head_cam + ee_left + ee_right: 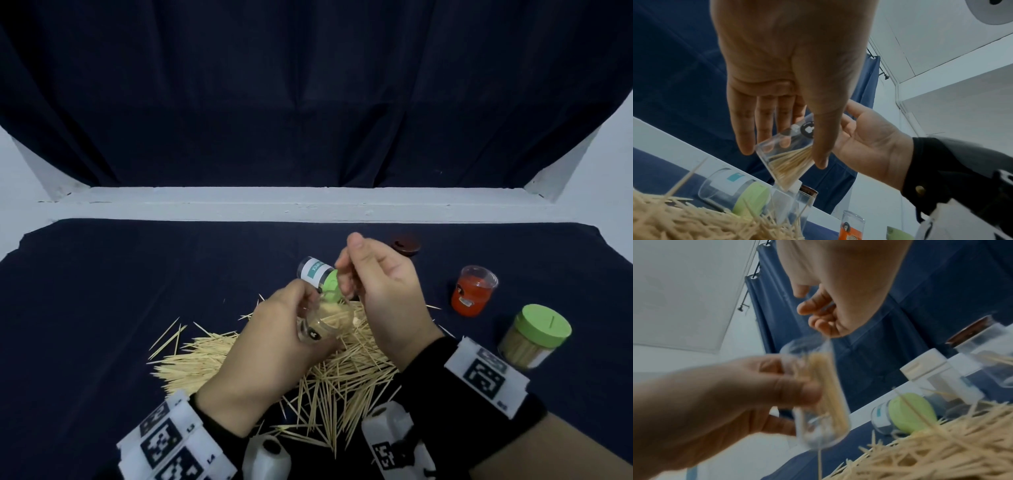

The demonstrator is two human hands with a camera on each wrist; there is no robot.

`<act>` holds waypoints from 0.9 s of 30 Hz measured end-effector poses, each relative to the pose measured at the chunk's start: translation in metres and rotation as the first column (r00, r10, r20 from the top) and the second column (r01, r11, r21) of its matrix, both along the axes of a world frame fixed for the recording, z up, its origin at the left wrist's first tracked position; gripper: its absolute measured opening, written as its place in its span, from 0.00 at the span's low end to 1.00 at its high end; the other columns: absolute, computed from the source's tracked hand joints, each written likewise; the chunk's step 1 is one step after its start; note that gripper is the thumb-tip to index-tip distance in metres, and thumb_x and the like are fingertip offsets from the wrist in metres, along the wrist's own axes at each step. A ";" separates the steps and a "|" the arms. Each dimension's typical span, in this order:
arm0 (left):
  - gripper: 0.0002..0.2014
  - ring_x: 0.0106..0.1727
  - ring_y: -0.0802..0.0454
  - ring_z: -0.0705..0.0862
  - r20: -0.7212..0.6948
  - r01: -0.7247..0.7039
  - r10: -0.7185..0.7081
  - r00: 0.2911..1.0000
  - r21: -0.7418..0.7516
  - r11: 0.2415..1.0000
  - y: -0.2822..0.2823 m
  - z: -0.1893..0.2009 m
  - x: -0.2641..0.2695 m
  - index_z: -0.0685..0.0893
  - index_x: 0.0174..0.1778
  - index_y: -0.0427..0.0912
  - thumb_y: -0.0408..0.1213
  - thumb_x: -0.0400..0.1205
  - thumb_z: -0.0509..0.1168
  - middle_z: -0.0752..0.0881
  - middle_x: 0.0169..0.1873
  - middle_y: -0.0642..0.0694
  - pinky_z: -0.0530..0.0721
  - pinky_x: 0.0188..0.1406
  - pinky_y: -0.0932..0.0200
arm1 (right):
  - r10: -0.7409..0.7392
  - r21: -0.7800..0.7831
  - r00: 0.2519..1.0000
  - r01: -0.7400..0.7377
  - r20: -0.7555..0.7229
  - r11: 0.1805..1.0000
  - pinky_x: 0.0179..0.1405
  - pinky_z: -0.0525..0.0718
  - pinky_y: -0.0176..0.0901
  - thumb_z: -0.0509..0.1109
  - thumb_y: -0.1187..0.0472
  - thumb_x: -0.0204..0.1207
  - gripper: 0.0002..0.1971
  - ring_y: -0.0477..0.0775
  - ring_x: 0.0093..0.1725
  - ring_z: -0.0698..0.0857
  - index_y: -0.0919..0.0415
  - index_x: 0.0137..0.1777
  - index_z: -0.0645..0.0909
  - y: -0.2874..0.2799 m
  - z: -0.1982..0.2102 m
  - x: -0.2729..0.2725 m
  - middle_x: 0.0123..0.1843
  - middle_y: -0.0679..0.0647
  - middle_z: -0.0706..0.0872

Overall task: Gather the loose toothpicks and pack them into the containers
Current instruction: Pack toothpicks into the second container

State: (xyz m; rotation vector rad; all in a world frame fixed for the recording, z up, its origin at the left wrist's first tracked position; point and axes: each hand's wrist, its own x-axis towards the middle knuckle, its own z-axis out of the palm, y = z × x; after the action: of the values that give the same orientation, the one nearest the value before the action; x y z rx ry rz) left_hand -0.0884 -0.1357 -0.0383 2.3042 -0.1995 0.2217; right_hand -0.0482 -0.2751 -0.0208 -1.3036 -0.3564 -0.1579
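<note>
head: high, looking down at dark cloth table [102, 291] | wrists: low, close, upward | shared: heap of pale wooden toothpicks [342, 370]

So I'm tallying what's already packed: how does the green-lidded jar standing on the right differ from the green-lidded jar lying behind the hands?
The standing jar is upright; the lying jar is on its side at the far edge of the toothpick pile. The standing jar looks packed full of toothpicks; the lying jar looks empty in the wrist views. The lying jar wears a white and teal label; none is plain on the standing jar. Both have clear bodies and light green lids, fitted on.
</note>
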 end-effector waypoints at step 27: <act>0.22 0.45 0.63 0.83 -0.051 -0.131 0.136 0.989 0.091 0.987 0.034 -0.008 0.002 0.75 0.42 0.55 0.44 0.63 0.82 0.83 0.43 0.58 0.83 0.46 0.57 | 0.347 -0.927 0.938 0.125 -0.006 -0.353 0.66 0.73 0.51 0.67 0.45 0.77 0.24 0.51 0.66 0.75 0.49 0.72 0.72 -0.059 -0.038 0.015 0.65 0.48 0.74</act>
State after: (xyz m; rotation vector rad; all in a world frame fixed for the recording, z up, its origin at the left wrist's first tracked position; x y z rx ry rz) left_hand -0.0863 -0.1015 -0.0462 2.4100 -0.0256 0.2183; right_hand -0.0328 -0.3340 -0.0587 -3.1115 -1.0714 0.2841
